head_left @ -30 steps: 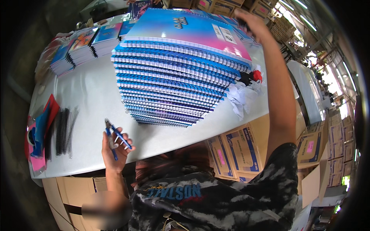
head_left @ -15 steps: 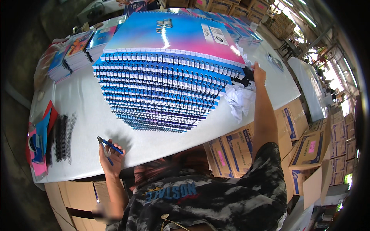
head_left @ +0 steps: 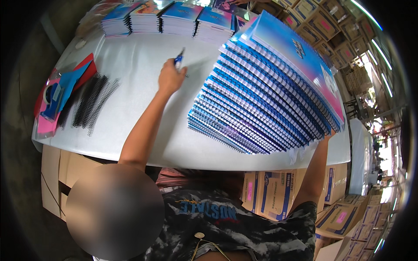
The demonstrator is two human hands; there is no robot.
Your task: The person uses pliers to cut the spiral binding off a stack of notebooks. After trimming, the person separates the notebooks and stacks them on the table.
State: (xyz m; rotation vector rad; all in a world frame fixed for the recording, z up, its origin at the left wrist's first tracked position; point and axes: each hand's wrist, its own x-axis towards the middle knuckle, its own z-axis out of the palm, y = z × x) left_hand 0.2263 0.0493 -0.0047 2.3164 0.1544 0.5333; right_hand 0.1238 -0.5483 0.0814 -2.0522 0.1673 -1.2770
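In the head view, the notebook stack (head_left: pixel 261 95) stands on the desk (head_left: pixel 139 56), right of the left hand (head_left: pixel 171 79), which grasps blue pliers (head_left: pixel 179 60). The spiral edges (head_left: pixel 297 85) slant down rightward, toward the nearer right hand (head_left: pixel 331 134), whose grip I cannot tell.

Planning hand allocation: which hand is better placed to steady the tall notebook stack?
Probably the right hand: partly hidden, it is at the right end of the notebook stack. The left hand is apart from it, holding a blue-handled tool.

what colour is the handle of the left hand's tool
The handle is blue, in the head view.
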